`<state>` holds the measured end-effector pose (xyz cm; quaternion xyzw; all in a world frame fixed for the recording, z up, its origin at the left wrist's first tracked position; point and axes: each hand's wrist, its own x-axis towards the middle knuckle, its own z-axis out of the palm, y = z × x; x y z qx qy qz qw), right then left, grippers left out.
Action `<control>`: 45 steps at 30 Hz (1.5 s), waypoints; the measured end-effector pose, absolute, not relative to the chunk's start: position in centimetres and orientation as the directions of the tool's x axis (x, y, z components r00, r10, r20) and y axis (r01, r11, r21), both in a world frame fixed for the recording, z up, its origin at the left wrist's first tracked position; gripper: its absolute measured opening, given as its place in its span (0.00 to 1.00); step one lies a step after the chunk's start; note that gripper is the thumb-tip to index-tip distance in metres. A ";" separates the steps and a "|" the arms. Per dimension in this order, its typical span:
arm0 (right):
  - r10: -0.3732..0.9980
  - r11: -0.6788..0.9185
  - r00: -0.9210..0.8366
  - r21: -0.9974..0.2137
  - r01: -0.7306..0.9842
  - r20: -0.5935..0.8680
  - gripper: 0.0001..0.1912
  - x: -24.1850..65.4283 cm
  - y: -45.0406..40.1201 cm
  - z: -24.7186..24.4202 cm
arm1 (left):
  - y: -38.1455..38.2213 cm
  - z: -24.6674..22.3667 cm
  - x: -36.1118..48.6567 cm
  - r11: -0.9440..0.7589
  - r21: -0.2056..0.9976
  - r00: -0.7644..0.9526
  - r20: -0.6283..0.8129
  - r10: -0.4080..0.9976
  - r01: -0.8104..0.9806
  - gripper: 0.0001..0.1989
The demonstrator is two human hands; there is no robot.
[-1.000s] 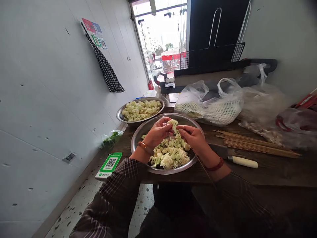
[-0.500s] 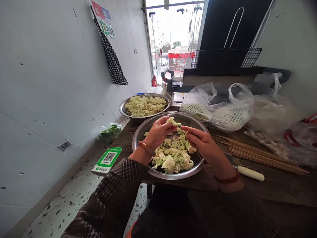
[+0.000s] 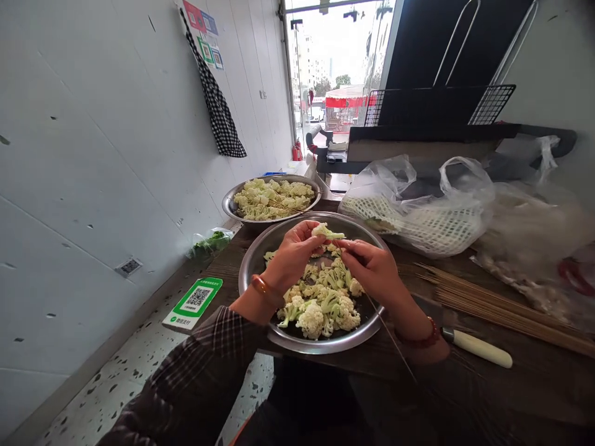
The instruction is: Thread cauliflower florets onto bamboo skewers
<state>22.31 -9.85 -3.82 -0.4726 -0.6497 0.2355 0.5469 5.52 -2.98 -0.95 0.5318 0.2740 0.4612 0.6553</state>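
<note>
My left hand (image 3: 294, 251) pinches a cauliflower floret (image 3: 328, 232) above the near metal bowl (image 3: 253, 260), its stem pointing right. Close beside it, my right hand (image 3: 372, 266) is closed on a thin wooden skewer (image 3: 393, 337), which slants down to the right past the bowl's rim. The skewer's upper end is hidden by the fingers, near the floret's stem. Cut cauliflower pieces (image 3: 320, 310) lie in the bowl under both hands.
Behind stands a second metal bowl (image 3: 231, 214) with cauliflower. Plastic bags (image 3: 432, 217) fill the table's back right. A bundle of skewers (image 3: 493, 303) and a knife (image 3: 483, 348) lie at right. A green QR code sign (image 3: 194, 303) is at the left edge.
The view has shifted slightly. My hands have come closer together, and the skewer's lower end now reaches farther down and right. The floret is still in my left hand.
</note>
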 end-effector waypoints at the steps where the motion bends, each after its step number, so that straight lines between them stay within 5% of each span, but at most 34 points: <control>1: 0.868 0.447 0.047 -0.821 0.356 0.494 0.17 22.4 -9.8 -3.9 | -3.1 -0.9 5.6 -0.019 0.957 0.419 0.145 0.896 -0.290 0.12; 18: 0.878 0.457 0.063 -0.870 0.184 0.475 0.17 23.0 -9.9 -4.6 | -3.8 -0.8 6.6 -0.278 0.957 0.313 0.291 0.904 -0.085 0.13; 24: 0.885 0.443 0.095 -0.886 0.136 0.457 0.15 23.1 -9.9 -4.6 | -4.1 -0.8 6.8 -0.454 0.890 0.304 0.443 0.843 -0.038 0.10; 45: 0.942 0.299 0.192 -0.947 -0.119 0.274 0.13 23.1 -10.1 -4.3 | -4.7 -0.9 7.3 -0.700 0.714 0.431 0.629 0.648 0.012 0.06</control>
